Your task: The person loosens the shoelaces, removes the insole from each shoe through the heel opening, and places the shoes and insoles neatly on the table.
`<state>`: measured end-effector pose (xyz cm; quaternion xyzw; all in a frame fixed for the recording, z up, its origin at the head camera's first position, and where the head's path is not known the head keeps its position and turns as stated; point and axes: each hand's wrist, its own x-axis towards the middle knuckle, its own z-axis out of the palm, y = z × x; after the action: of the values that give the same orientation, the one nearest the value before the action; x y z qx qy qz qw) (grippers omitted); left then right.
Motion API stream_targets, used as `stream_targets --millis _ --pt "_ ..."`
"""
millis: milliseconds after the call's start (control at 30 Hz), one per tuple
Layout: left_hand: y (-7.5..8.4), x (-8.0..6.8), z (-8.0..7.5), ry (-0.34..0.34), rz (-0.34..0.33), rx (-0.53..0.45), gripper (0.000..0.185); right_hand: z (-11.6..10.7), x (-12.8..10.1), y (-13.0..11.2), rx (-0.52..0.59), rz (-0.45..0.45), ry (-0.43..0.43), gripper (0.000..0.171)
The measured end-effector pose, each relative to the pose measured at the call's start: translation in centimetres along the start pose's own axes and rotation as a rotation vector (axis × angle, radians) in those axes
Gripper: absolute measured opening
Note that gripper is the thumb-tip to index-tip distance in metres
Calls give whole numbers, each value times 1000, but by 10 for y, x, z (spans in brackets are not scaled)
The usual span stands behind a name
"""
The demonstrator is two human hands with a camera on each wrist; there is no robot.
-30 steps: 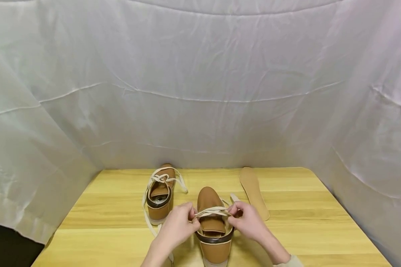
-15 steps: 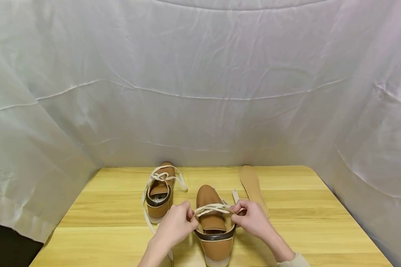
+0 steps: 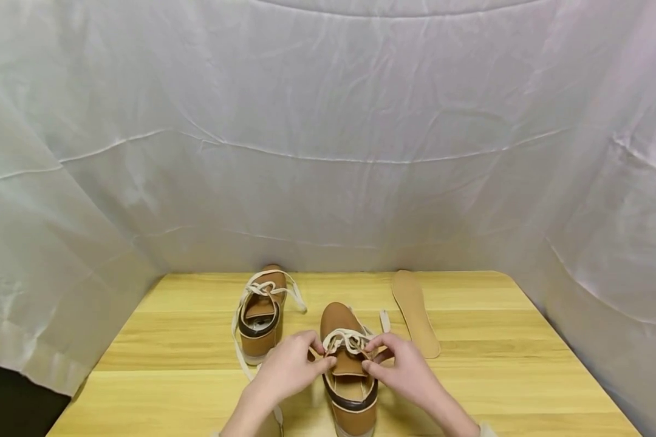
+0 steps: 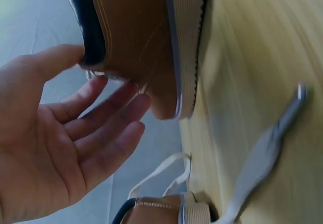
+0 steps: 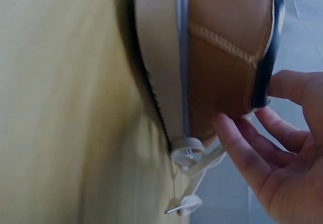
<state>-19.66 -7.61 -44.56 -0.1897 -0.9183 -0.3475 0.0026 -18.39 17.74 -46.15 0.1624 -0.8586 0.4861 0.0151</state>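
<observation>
A brown leather shoe (image 3: 351, 419) with a dark collar stands toe away from me at the table's front. Its cream shoelace (image 3: 343, 335) crosses loosely over the tongue (image 3: 348, 365). My left hand (image 3: 291, 367) pinches the left eyelet flap between thumb and index finger. On the opposite side, my right hand (image 3: 406, 366) pinches the right flap the same way. In the left wrist view the other fingers of the left hand (image 4: 65, 133) spread below the shoe's side (image 4: 136, 37). A knotted lace end (image 5: 192, 204) hangs near the toe in the right wrist view.
A second brown shoe (image 3: 259, 347) stands farther back on the left, its long lace (image 3: 235, 334) trailing forward onto the wooden table (image 3: 497, 364). A tan insole (image 3: 415, 312) lies at the back right. Pale cloth (image 3: 328, 200) surrounds the table.
Both hands have come closer together, bringing the flaps inward. The stretched laces have slackened into loops, the shoe's opening has narrowed, and its heel has shifted slightly left.
</observation>
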Motion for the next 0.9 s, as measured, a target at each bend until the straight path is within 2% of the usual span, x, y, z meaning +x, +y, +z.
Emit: stream_targets --millis 133,267,367,433,533,600,733,900 --pt "-6 8 -6 -22 -8 -14 31 3 -13 -4 -12 -75 14 20" --pt "-14 22 -7 5 29 -39 36 4 -27 -10 -44 -168 55 21" --pt "-20 35 -4 27 88 -40 34 7 -37 -12 -139 -302 110 24" --pt "-24 45 0 33 134 -34 32 9 -42 -13 -244 -414 159 27" --pt "-30 60 6 22 188 -24 31 14 -49 -12 -378 -555 216 31" --pt "-33 70 10 5 209 -10 33 18 -52 -12 -441 -611 234 29" --pt "-36 86 15 -44 237 35 35 25 -57 -11 -504 -630 221 24" --pt "-38 96 20 -114 263 61 36 31 -60 -13 -560 -602 195 23"
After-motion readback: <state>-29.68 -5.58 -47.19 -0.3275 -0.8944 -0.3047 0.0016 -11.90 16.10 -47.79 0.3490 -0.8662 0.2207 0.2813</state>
